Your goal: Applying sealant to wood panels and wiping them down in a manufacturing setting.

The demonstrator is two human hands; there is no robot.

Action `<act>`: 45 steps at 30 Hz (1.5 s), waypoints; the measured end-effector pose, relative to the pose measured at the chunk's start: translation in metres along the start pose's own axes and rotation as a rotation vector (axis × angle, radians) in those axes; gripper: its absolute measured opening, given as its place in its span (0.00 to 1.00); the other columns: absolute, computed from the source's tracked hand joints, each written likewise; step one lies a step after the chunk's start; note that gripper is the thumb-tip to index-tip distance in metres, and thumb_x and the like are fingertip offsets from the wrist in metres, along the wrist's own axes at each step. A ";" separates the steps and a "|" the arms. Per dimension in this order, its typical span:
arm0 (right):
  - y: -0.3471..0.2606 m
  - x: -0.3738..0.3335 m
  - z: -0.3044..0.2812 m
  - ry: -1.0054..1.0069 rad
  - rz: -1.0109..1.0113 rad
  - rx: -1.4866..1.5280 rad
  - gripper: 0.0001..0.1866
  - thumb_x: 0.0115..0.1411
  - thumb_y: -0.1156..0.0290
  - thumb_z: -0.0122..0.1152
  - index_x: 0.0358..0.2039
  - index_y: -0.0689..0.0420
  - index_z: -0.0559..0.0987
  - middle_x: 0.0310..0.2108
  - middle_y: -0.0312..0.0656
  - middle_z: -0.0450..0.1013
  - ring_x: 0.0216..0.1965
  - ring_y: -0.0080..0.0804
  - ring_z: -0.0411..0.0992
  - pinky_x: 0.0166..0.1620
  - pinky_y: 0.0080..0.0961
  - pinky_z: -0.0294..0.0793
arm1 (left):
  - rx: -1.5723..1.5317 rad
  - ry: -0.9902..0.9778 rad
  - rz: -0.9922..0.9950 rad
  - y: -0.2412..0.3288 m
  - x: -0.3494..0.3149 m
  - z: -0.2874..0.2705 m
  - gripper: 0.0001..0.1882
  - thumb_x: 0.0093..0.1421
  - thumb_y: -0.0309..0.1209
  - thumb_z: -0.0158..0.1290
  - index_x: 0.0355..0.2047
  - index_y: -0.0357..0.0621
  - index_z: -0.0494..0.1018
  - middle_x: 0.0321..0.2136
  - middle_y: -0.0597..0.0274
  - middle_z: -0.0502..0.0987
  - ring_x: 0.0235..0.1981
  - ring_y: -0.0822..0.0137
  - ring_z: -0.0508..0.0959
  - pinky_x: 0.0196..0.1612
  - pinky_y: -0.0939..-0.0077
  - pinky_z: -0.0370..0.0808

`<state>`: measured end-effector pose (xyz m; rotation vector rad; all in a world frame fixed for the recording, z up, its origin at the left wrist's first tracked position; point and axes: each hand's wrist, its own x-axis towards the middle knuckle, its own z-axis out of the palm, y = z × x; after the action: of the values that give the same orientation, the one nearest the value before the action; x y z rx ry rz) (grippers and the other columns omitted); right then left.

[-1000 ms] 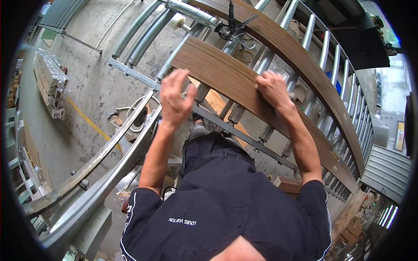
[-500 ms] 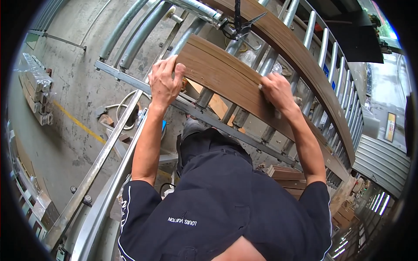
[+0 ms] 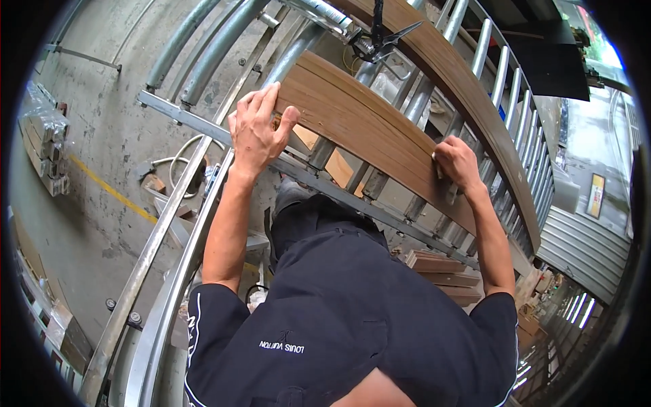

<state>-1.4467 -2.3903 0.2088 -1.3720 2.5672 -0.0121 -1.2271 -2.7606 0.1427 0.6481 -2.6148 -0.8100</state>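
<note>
A long brown wood-grain board [image 3: 366,119] lies slantwise across the metal rollers in front of me. My left hand [image 3: 259,132] holds its left end, fingers over the end edge and thumb apart along the near side. Farther right along the same board, my right hand [image 3: 458,163] is closed around a small whitish rag [image 3: 451,194] and rests against the board's face. Most of the rag is hidden by the fingers. Beyond this board runs a second, longer brown board [image 3: 468,85]. Black-handled scissors [image 3: 400,35] lie near its far left part.
The roller conveyor's side rail [image 3: 332,187] runs between me and the board. A sealant tube [image 3: 325,13] lies beyond the board's left end. Stacked brown boards [image 3: 444,275] are low on the right, and metal bars [image 3: 152,271] stand at my left. Wrapped pieces [image 3: 44,146] sit far left.
My right hand has slid rightward along the board with the rag. My left hand stays at the board's left end. The view has shifted slightly.
</note>
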 end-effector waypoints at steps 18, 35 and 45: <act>-0.042 0.063 -0.001 0.010 -0.141 -0.051 0.07 0.56 0.69 0.60 0.24 0.56 0.75 0.27 0.43 0.69 0.34 0.43 0.72 0.36 0.37 0.74 | -0.055 -0.027 -0.014 -0.006 -0.001 0.001 0.33 0.68 0.56 0.44 0.61 0.43 0.69 0.59 0.57 0.73 0.60 0.52 0.67 0.60 0.50 0.60; -0.024 0.046 0.003 0.038 -0.130 -0.016 0.03 0.55 0.72 0.58 0.25 0.56 0.75 0.28 0.44 0.70 0.35 0.46 0.72 0.38 0.38 0.73 | -0.031 -0.054 0.017 -0.007 -0.003 -0.002 0.30 0.71 0.50 0.39 0.62 0.42 0.68 0.57 0.56 0.74 0.59 0.54 0.68 0.58 0.53 0.62; 0.026 -0.041 0.001 -0.027 0.002 0.092 0.05 0.54 0.73 0.63 0.28 0.57 0.75 0.27 0.46 0.67 0.33 0.47 0.71 0.37 0.38 0.72 | -0.046 -0.066 0.020 -0.008 -0.001 0.001 0.30 0.71 0.50 0.39 0.64 0.44 0.66 0.59 0.58 0.73 0.60 0.55 0.66 0.60 0.53 0.58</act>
<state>-1.4455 -2.3418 0.2126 -1.3281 2.5128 -0.1090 -1.2239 -2.7650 0.1369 0.5909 -2.6487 -0.8978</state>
